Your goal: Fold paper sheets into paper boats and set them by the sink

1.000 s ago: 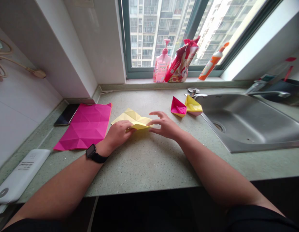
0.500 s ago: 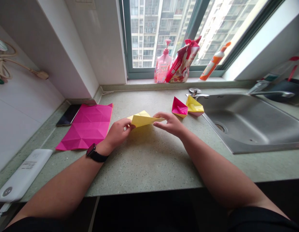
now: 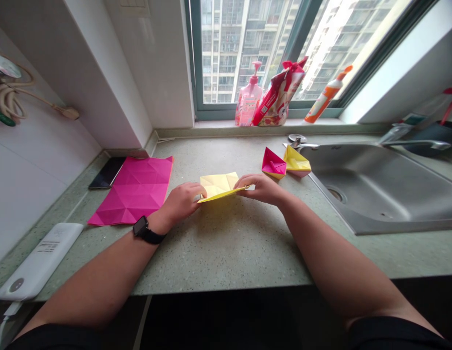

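A folded yellow paper (image 3: 219, 186) is held just above the speckled green counter (image 3: 229, 243) between both hands. My left hand (image 3: 182, 201), with a black watch on its wrist, pinches the paper's left edge. My right hand (image 3: 260, 188) pinches its right corner with fingers pressed together. A creased pink paper sheet (image 3: 136, 188) lies flat to the left of my left hand. Two small folded paper shapes, one pink (image 3: 273, 163) and one yellow (image 3: 297, 162), sit behind my right hand near the sink.
A steel sink (image 3: 379, 189) with a tap fills the right side. A dark phone (image 3: 107, 172) lies beside the pink sheet, and a white power bank (image 3: 39, 262) at the left edge. On the sill stand a pink pump bottle (image 3: 248, 99), a red bag (image 3: 279, 95) and an orange bottle (image 3: 326, 97).
The yellow paper went from lying on the counter to being lifted and turned between both hands. My right hand closed from spread fingers to a pinch on its right corner.
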A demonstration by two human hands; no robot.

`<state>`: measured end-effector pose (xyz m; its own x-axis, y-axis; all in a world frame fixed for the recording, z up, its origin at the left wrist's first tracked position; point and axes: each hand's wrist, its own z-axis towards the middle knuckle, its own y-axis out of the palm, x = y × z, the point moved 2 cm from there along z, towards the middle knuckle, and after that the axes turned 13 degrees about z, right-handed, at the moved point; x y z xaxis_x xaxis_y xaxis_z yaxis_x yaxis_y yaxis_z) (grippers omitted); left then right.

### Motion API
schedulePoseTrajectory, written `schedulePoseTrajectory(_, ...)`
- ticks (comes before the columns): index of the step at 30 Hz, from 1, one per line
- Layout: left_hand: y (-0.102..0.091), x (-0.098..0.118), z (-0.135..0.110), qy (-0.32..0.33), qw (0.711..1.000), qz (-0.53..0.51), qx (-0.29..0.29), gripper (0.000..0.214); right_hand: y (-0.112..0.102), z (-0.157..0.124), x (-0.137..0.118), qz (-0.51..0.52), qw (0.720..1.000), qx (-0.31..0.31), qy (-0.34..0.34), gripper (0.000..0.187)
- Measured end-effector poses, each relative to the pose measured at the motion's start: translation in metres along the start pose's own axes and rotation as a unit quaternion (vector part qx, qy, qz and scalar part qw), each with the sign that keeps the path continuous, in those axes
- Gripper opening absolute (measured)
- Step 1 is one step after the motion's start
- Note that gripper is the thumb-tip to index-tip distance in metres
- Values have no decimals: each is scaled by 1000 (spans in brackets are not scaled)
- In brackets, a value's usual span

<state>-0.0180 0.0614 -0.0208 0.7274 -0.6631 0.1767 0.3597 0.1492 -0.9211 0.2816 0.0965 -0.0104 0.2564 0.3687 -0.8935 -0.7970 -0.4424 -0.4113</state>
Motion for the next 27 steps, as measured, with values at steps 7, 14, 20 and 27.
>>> schedulePoseTrajectory(7, 1, -3, -2, -49, 998, 18, -24, 13, -1, 0, 4, -53, 995, -53, 68, 13)
schedulePoseTrajectory(14, 4, -3, 0, -158, 983, -88, -36, 19, 2, 0, 11, -21, 987, -18, 156, 26)
schedulePoseTrajectory(20, 8, -5, -1, -213, 969, -123, -10, 71, 11, 1, 10, -50, 981, 58, 180, 68)
schedulePoseTrajectory(27, 9, -1, -3, -189, 981, -28, -12, 83, 22, 1, 8, -118, 977, 94, 153, 90)
